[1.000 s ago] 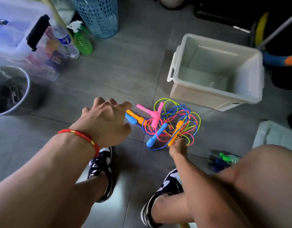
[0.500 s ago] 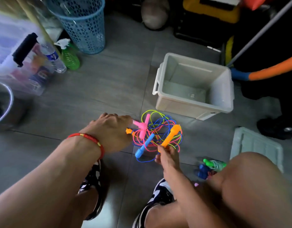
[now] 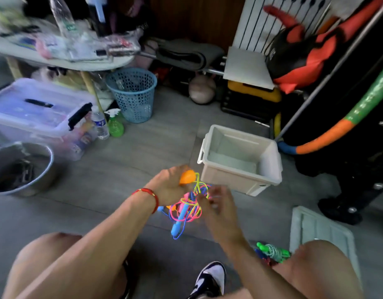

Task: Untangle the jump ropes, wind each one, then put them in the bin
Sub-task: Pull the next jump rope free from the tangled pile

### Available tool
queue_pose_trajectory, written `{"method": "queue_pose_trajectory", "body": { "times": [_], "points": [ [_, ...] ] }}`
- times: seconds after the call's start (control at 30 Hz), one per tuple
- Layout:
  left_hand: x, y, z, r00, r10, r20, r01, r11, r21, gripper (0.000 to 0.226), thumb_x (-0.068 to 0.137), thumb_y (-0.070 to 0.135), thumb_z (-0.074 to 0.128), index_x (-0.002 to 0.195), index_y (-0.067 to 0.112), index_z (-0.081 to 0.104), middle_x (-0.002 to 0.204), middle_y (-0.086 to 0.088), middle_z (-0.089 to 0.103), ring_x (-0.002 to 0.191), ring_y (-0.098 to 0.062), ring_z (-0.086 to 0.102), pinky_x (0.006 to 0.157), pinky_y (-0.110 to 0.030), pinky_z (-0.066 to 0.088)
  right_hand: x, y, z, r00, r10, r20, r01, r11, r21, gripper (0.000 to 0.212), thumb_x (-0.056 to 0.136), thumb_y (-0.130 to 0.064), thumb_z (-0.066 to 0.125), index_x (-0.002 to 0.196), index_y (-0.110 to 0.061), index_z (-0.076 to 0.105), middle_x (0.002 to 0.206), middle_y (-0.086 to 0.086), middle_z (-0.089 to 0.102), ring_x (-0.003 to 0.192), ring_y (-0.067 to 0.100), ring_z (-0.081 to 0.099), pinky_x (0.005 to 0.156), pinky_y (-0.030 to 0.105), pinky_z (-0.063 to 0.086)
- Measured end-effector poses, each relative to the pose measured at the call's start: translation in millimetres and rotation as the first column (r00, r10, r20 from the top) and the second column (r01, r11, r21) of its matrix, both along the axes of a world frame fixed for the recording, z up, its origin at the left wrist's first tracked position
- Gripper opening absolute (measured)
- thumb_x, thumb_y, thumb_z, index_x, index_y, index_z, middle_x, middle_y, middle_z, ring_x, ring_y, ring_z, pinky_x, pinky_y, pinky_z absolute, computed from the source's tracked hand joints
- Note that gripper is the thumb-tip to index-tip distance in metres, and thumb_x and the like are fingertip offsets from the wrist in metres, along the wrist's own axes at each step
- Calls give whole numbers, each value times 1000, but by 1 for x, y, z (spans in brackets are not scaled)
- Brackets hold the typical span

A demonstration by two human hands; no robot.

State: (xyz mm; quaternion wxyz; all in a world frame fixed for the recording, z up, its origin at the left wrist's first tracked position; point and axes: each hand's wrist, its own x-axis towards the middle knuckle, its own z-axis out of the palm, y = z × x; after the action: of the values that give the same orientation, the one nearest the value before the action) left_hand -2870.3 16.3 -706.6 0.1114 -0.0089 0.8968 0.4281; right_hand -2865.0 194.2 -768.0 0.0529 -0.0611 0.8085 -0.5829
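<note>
Here, left hand (image 3: 169,186) clenched round orange handle (image 3: 187,176), blurred right hand (image 3: 216,207) pinching tangled cords (image 3: 189,207).

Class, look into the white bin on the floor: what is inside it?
The white bin shows only its bare floor and inner walls, no ropes yet. The near wall hides the strip of floor just behind it.

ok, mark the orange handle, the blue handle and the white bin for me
orange handle (image 3: 187,176), head view, on its rounded end above the left hand's grip
blue handle (image 3: 179,220), head view, mid-shaft, hanging in the tangle
white bin (image 3: 240,181), head view, near outer wall
</note>
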Motion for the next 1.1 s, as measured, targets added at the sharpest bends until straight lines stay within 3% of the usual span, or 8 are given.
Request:
{"method": "queue_pose_trajectory", "body": {
  "times": [0.2, 0.33, 0.43, 0.6, 0.73, 0.83, 0.97, 1.1],
  "points": [
    [28, -30, 25, 964, 202, -171, -127, 920, 370, 26, 82, 28, 66, 97, 8, 60, 74, 1, 51, 64, -12, 46, 59, -28, 43, -47, -17, -44, 913, 366, 182, -407, 856, 318, 35, 86, -45, 64, 85, -10, 67, 84, -2, 69, 79, 5, 62, 75, 32, 55],
    [41, -75, 46, 648, 762, 3, -489, 413, 768, 7, 94, 15, 63, 89, 17, 58, 71, -6, 50, 56, -17, 45, 51, -25, 39, -45, 31, -70, 884, 370, 286, -465, 630, 621, 35, 98, -37, 60, 71, -15, 55, 61, -2, 46, 59, 11, 39, 51, 22, 30],
    [48, -95, 20, 459, 860, 225, -741, 230, 631, 14, 95, 19, 62, 82, 17, 56, 78, -13, 54, 53, -21, 44, 53, -27, 37, -53, 59, -64, 826, 399, 398, -560, 504, 657, 35, 104, -30, 52, 69, -25, 48, 63, -5, 47, 59, 9, 42, 54, 21, 32],
    [63, -107, -10, 537, 838, 92, -838, 543, -51, 75, 87, 21, 62, 151, 34, 24, 116, -21, 49, 88, -39, 57, 89, -40, 48, -78, 23, 5, 900, 425, 95, -398, 713, 578, 27, 102, -28, 54, 78, -23, 65, 58, -12, 58, 52, -2, 50, 63, 31, 49],
    [65, -72, -20, 852, 521, -55, -523, 852, -22, 81, 72, 54, 75, 142, 62, 34, 123, -5, 31, 110, -21, 49, 112, -33, 39, -65, -38, 92, 620, 785, -22, -538, 445, 716, 24, 101, -33, 56, 87, -16, 67, 60, -5, 51, 61, 12, 47, 60, 26, 38],
    [63, -50, -18, 894, 248, -373, -252, 967, 38, 51, 89, 56, 60, 133, 30, 63, 105, 2, 52, 102, -15, 41, 94, -30, 46, -58, -72, 129, 438, 898, -43, -512, 288, 809, 27, 102, -31, 56, 83, -14, 66, 64, -4, 51, 64, 12, 42, 64, 31, 33],
    [58, -74, 1, 853, 187, -487, -248, 967, -63, 41, 96, 50, 45, 80, 22, 71, 75, 3, 56, 79, -10, 47, 77, -32, 42, -69, -74, 128, 553, 830, -73, -471, 383, 794, 33, 96, -44, 62, 78, -18, 68, 66, 0, 61, 67, 18, 55, 66, 36, 42],
    [66, -108, 24, 565, 730, -385, -670, 678, 302, 26, 97, 16, 54, 74, 17, 65, 61, 10, 55, 59, -3, 45, 58, -24, 36, -84, -14, 47, 718, 661, 221, -543, 331, 772, 35, 96, -42, 60, 69, -19, 62, 70, 1, 61, 70, 21, 59, 66, 34, 45]
  ]
}}
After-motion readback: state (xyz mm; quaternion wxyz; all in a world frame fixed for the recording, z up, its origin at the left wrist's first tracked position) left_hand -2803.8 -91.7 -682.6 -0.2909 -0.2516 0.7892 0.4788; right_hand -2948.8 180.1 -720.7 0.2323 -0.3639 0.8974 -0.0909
